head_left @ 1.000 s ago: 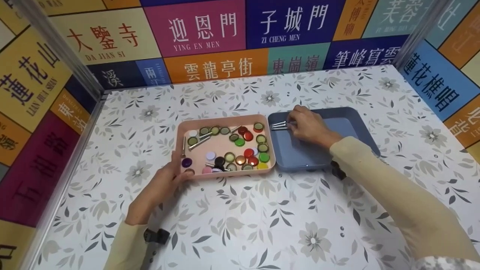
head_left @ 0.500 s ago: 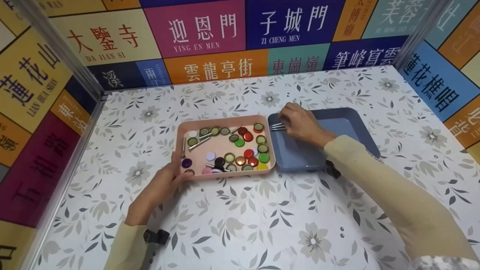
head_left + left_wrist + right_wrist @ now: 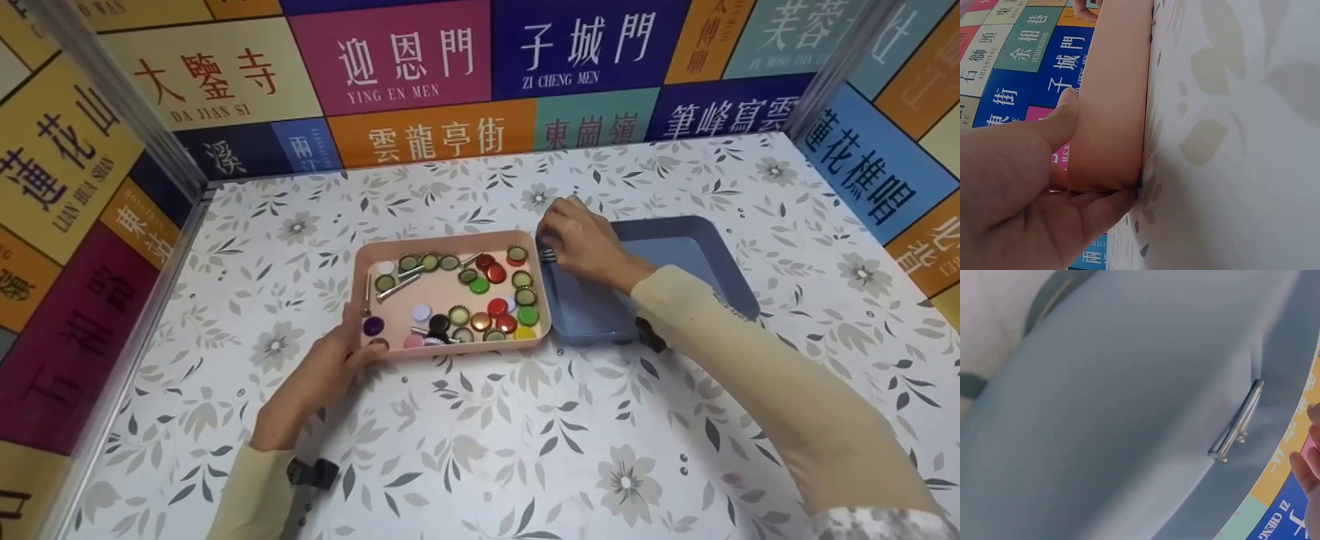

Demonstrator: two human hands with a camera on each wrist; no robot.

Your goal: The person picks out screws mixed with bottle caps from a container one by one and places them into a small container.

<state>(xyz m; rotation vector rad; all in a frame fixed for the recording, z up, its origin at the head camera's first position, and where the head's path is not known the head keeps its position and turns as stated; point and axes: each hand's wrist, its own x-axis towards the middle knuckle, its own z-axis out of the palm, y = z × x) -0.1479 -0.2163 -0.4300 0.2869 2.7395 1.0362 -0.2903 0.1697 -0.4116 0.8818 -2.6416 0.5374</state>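
Note:
My left hand (image 3: 324, 375) grips the near left corner of a pink tray (image 3: 431, 296). In the left wrist view the thumb (image 3: 1064, 115) lies at the rim and the fingers (image 3: 1100, 211) curl under the tray's end wall. Bottle caps (image 3: 497, 306) of several colours and some silver screws (image 3: 399, 286) lie scattered in it. Over the left end of a blue-grey tray (image 3: 589, 315) hovers my right hand (image 3: 589, 244), fingers loosely bent. Several silver screws (image 3: 1237, 423) lie together in that tray, and the right wrist view shows the right-hand fingers (image 3: 1304, 472) apart from them, holding nothing.
The trays stand side by side on a white table (image 3: 480, 435) with a grey floral print. Colourful lettered panels (image 3: 420, 60) wall the back and sides. A black band (image 3: 313, 472) is on the left wrist.
My right hand has moved left across the blue-grey tray, from the head ends of the screws to over the tray's left wall, covering most of them. The left hand and pink tray stay still.

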